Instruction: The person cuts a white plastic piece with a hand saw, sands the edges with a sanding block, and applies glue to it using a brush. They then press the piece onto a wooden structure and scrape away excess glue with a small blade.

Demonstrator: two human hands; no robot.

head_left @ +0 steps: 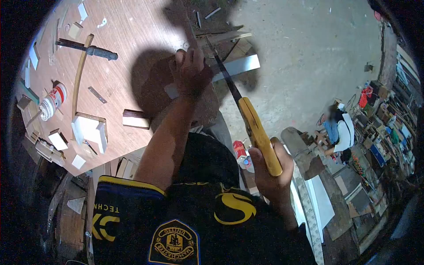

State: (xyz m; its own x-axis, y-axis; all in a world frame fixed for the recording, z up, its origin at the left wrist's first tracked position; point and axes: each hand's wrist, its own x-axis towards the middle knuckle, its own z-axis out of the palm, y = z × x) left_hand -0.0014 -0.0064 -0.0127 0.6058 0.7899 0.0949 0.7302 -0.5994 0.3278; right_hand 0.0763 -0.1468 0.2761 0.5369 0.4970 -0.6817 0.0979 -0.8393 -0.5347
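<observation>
My right hand grips the yellow handle of a handsaw. Its narrow dark blade points up and away, crossing a white board near the table edge. The board lies partly on the wooden table and sticks out past its edge over the floor. My left hand presses down on the board with bent fingers, covering part of it, just left of the blade. Shadow makes the contact between blade and board hard to see.
On the table lie a dark-handled knife-like tool, a curved wooden strip, a paint-smeared can, a small metal ruler and several offcuts. A person crouches at the right near piled tools and wood.
</observation>
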